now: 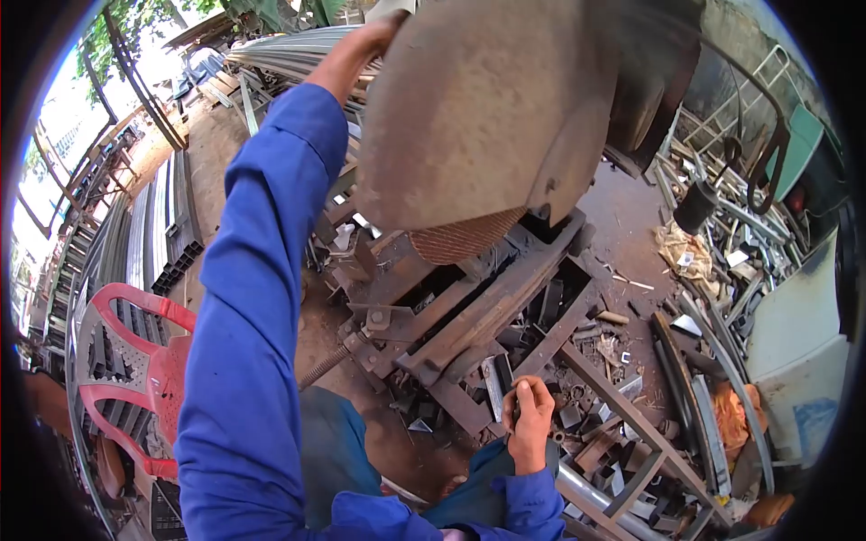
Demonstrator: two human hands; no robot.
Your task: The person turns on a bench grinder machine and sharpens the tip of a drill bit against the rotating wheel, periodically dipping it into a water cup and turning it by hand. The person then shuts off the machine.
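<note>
A large, worn metal guard of a cut-off saw (478,117) fills the upper middle, with a ribbed brown disc edge (465,239) showing beneath it. My left hand (379,36) reaches up to the saw's far side and is closed on it; the guard hides the fingertips and the exact grip. Below the disc lies the saw's rusty base and vise (487,311), with a threaded screw (327,365) at its left. My right hand (529,417) is low by my lap, fingers curled in. Beside its fingers a short piece of metal tube (494,388) rests against the base; what the fingers hold is unclear.
A red plastic chair (167,379) stands at the left, near stacked metal tubes (162,221). Metal offcuts (622,388) litter the ground around a steel frame (645,442) at the right. A dark cylinder (695,207) hangs at the upper right.
</note>
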